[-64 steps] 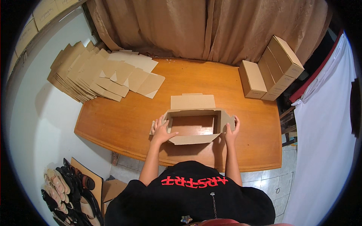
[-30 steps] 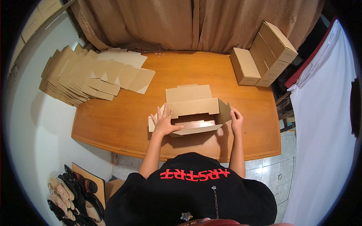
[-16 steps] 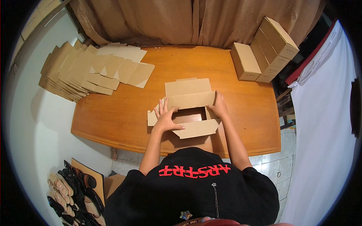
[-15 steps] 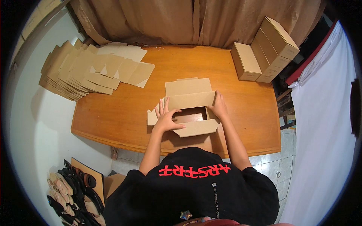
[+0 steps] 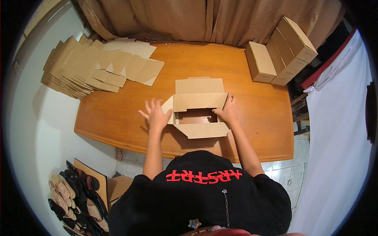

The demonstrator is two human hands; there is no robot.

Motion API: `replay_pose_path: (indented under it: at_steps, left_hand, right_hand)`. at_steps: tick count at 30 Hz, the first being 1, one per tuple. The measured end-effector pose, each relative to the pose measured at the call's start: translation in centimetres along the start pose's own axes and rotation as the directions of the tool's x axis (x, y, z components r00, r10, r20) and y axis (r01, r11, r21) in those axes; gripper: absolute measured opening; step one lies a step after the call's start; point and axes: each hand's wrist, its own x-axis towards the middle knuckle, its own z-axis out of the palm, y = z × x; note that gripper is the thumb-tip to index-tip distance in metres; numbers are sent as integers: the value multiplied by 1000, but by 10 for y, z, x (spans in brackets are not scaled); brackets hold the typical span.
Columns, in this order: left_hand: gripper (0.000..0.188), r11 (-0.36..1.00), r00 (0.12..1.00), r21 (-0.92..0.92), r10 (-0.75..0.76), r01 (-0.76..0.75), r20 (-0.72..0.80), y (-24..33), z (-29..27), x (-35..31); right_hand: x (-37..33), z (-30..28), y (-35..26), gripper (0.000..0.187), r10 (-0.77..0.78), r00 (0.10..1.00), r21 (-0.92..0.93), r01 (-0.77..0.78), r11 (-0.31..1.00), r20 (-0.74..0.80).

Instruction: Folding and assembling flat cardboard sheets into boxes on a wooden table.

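Wooden table [image 5: 118, 118], orange-brown top. On it: half-folded cardboard box [image 5: 200, 108] near the front edge, centre (flaps open). Far-left corner: fanned stack of flat box blanks [image 5: 94, 67], overhanging the table edge. Far-right corner: row of closed cardboard boxes [image 5: 281, 51], touching each other, rightmost ones past the edge.

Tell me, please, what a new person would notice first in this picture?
First, the half-folded cardboard box in the middle of the wooden table, with the left hand spread open at its left flap and the right hand at its right edge. Next, the big stack of flat cardboard blanks at the far left corner, and the finished boxes at the far right.
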Motion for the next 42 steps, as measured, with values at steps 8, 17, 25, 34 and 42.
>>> replay_pose_path:
  at_steps: [8,17,25,34,42]
  left_hand:
    - [68,905,961,-418,49,72,273,25,-32,1]
    - [80,930,804,-240,364,-280,470,54,12,-19]
    - [82,941,773,-170,336,-291,538,47,28,-15]
    - [95,913,568,-319,407,-253,715,29,-23,-12]
    - [48,891,771,-450,329,-61,545,23,8,6]
  right_hand:
    - [-1,5,-10,105,-17,997,-87,10,996,-75]
    - [6,10,-13,104,-42,998,-70,39,997,-49]
    - [2,12,-13,104,-53,995,-93,45,995,-87]
    - [13,20,5,97,-40,998,121,46,992,-52]
    - [38,52,54,70,-60,998,642,25,767,33]
